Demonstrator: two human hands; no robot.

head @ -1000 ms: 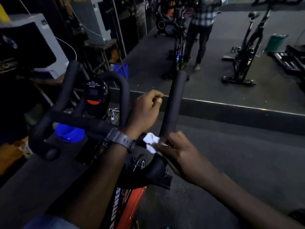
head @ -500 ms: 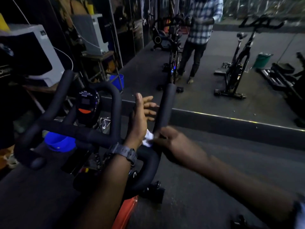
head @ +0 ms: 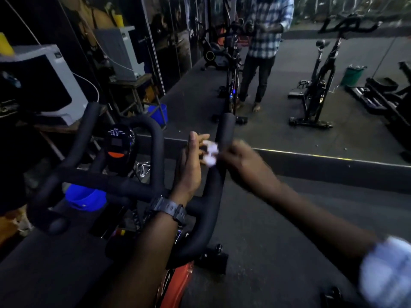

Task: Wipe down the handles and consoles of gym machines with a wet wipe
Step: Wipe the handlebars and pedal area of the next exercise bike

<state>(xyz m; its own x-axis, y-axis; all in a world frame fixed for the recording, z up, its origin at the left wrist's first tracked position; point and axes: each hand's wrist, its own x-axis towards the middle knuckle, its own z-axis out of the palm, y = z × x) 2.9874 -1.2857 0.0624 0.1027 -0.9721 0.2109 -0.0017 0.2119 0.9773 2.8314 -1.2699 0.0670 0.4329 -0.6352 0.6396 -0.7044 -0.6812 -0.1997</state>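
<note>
White wipe pinched by right hand | left hand flat, fingers straight | beside handlebar

A wall mirror runs across the room above a dark ledge and shows a second bike, a green bin and a person in a checked shirt. At the left a white box sits on a wooden table, with a blue bucket on the floor behind. Dark rubber flooring covers the ground.
</note>
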